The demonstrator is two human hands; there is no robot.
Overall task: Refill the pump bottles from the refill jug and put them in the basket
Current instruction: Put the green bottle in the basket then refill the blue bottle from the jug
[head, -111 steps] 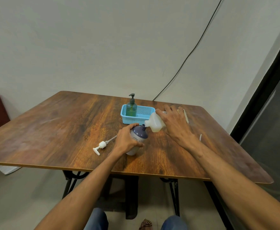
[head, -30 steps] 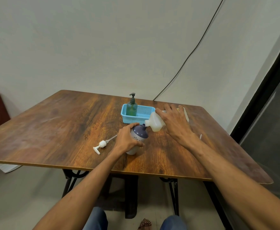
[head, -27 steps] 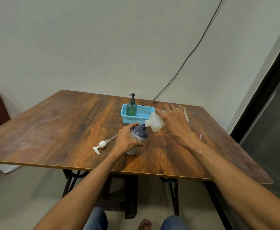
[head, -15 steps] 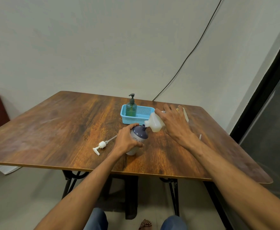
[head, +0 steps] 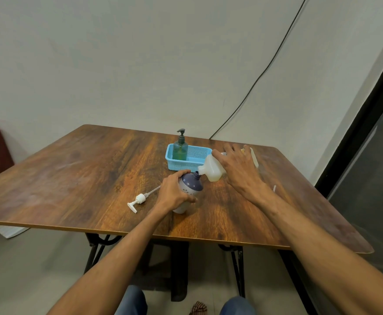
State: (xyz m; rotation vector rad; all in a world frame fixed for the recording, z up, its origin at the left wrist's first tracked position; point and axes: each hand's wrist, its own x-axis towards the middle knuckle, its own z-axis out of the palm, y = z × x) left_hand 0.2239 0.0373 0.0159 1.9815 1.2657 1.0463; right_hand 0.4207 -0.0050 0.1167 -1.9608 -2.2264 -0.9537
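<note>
Wooden worktop (head: 72, 178): green bottle (head: 180, 151) done, in basket (head: 182, 165); beside it my left hand (head: 172, 194) grips the purple bottle (head: 192, 185), right hand (head: 240, 171) clasps the tilted jug (head: 212, 171); pump (head: 138, 200) lies unfitted.

Basket (head: 187, 166) behind bottle (head: 192, 184), pump (head: 140, 199) left

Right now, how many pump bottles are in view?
2. The green bottle stands in the blue basket; the purple bottle, its pump off, is on the table, held by the left hand.
</note>
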